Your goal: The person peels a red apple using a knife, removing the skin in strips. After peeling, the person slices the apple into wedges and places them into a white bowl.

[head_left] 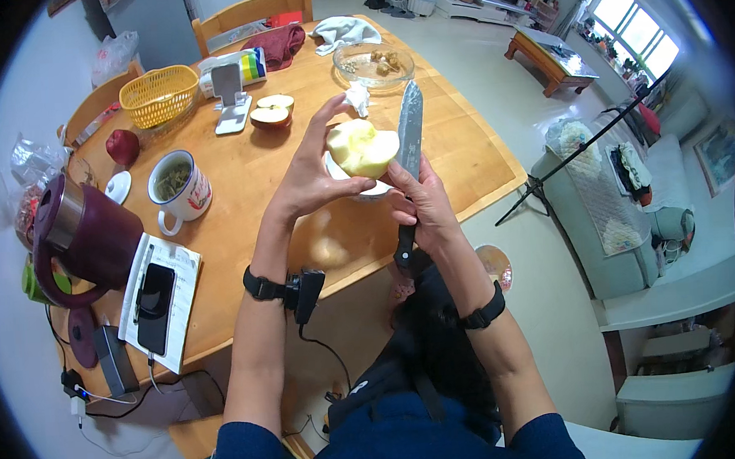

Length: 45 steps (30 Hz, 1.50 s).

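Between the thumb and fingers of my left hand (307, 167) is a peeled apple (360, 147), pale yellow with an uneven, notched top. A kitchen knife (409, 127) with a black handle is gripped in my right hand (427, 204). Its wide blade points up and away from me, close to the apple's right side, and bears wet flecks. My right thumb reaches to the apple's lower right edge. Below the apple a white bowl (375, 193) shows in part; my hands and the apple hide its contents. A cut red apple (271, 113) lies on the wooden table (469, 155), cut faces showing.
Left on the table are an enamel mug (181, 189), a purple kettle (103, 234), a phone (156, 308) on a notebook, a red apple (122, 147) and a yellow basket (160, 97). A glass dish (374, 66) and crumpled tissue (357, 99) lie beyond my hands. A tripod (533, 186) stands right.
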Tool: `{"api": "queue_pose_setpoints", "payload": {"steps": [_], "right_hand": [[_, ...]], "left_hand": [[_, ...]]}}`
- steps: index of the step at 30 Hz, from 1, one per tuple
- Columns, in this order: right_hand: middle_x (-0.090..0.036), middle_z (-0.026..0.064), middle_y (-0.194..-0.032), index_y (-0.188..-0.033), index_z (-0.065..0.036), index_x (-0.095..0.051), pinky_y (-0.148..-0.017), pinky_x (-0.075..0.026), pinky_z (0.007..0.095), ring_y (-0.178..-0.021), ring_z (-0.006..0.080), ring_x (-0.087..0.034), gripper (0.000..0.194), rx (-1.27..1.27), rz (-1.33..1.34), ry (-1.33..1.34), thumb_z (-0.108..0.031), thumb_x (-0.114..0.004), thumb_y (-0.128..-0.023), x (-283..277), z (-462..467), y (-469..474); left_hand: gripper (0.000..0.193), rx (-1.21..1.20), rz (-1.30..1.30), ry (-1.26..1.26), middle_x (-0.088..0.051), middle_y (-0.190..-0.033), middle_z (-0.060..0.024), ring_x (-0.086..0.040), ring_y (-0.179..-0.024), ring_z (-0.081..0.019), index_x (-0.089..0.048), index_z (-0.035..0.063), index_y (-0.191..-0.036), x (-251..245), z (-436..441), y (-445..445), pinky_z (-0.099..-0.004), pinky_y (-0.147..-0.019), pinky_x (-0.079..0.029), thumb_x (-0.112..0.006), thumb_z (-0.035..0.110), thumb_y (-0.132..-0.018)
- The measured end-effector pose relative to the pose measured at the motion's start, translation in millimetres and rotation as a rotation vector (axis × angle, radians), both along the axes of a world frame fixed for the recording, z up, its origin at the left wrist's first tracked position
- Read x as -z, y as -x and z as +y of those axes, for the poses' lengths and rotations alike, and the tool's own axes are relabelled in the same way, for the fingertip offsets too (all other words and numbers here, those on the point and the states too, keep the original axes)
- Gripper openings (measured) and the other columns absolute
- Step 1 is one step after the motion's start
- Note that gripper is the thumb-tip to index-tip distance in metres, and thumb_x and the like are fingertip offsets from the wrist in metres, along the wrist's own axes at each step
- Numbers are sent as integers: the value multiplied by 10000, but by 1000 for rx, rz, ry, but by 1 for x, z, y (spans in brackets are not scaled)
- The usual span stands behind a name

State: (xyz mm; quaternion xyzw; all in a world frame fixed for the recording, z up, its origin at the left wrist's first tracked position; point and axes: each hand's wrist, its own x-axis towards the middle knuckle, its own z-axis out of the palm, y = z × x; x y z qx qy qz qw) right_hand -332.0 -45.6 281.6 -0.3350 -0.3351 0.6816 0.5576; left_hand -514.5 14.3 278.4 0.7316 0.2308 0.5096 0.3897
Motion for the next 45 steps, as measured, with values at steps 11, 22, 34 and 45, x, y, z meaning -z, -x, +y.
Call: {"api": "queue_pose_setpoints", "payload": {"steps": [11,22,34,45], "right_hand": [[-564,99,-988,-1215,-139,-417,-360,-285,122,-455,-4,-316,361,-272,478,49,-238,-610,-927,-5,19,-7],[-635,114,-1003,-1287,-62,-405,-381,-332,183,-481,25,-393,382,-119,-255,-30,-226,-524,-963,-17,13,-13],[-594,89,-705,-1413,-51,-348,-558,-482,258,-554,132,-541,462,-46,-649,-277,-284,-377,-1016,-21,-11,-33],[-655,191,-935,-1340,-13,-445,-563,-528,370,-675,312,-653,485,302,-1422,-707,-104,-579,-883,15,-33,-16]], "left_hand": [[852,260,-475,486,-511,-1305,-135,-508,-1208,-230,-300,46,-1420,8,6,-1,-352,-1035,-410,-788,84,-723],[849,238,-574,590,-519,-1271,-131,-515,-1195,-237,-343,-15,-1379,2,9,4,-346,-1033,-406,-789,137,-673],[826,159,-430,627,-528,-1227,-124,-511,-1190,-228,-357,4,-1360,2,9,3,-347,-1029,-400,-765,165,-660],[879,84,-373,603,-528,-1183,-94,-522,-1148,-203,-372,18,-1331,2,11,3,-334,-995,-422,-831,209,-607]]}}
